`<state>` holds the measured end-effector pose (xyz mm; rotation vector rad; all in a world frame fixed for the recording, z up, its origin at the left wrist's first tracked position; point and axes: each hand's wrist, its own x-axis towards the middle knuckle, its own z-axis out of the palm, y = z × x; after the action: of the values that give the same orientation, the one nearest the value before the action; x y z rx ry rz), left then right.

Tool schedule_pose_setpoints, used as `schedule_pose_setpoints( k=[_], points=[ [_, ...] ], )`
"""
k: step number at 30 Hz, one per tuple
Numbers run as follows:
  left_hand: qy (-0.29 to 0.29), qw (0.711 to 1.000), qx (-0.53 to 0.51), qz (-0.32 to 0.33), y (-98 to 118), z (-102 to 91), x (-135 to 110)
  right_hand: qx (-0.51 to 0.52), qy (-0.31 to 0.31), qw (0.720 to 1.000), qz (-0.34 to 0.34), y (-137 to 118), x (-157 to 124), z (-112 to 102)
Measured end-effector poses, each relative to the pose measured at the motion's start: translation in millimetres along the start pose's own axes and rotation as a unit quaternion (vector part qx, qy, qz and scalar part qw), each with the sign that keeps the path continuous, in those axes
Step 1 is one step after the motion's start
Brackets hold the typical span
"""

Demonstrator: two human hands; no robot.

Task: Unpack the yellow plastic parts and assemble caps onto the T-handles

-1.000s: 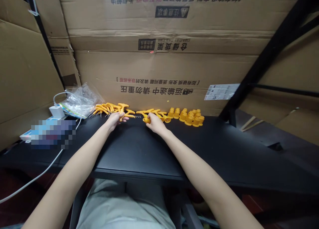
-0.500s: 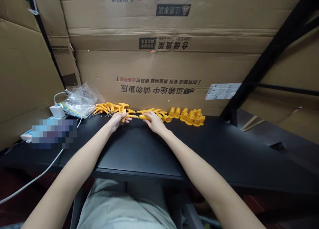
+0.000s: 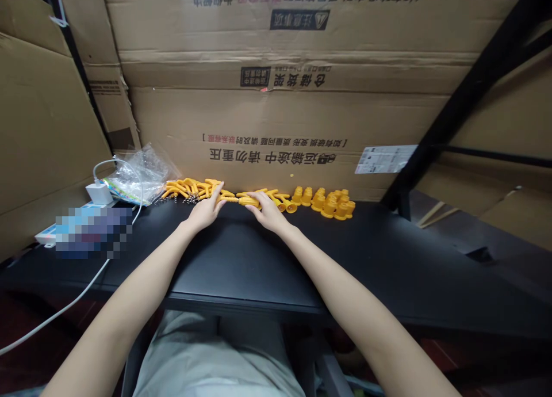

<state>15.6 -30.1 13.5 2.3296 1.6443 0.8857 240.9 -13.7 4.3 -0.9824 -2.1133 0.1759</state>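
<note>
Side by side over the back of the black table, my two hands work on yellow plastic pieces. My left hand (image 3: 206, 211) is round the handle end of a yellow T-handled rod (image 3: 232, 199); its index finger and thumb point toward the back, and the hand hides most of the handle. The rod's other end meets a yellow piece (image 3: 248, 201) pinched in my right hand (image 3: 268, 213), whose fingers partly cover it. To the left lies a pile of yellow T-shaped handles (image 3: 185, 187) with metal spirals. Behind my right hand are more yellow pieces (image 3: 272, 192).
Several yellow cup-shaped parts (image 3: 330, 203) stand at the back right. A clear plastic bag (image 3: 144, 170) and a power strip with a white charger (image 3: 98, 192) lie at left, its cable (image 3: 90, 285) running forward. Cardboard (image 3: 276, 115) walls the back.
My left hand has turned and shifted its fingers on the handle, now covering the T-shape that showed before. My right hand has stayed nearly still.
</note>
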Motion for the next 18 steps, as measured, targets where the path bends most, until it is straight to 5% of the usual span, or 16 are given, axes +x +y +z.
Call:
schedule_pose_setpoints(
  k=[4,10,18],
  points=[
    [-0.033,0.998,0.051,-0.004,0,0.3,-2,0.078,0.029,0.995,0.059,11,2,5],
    [-0.041,0.997,0.068,-0.012,2,-0.8,-2,0.278,-0.045,0.955,0.093,21,4,0],
    [-0.012,0.999,0.042,0.024,3,2.1,-2,0.282,-0.068,0.928,0.233,-3,4,-16]
  ],
)
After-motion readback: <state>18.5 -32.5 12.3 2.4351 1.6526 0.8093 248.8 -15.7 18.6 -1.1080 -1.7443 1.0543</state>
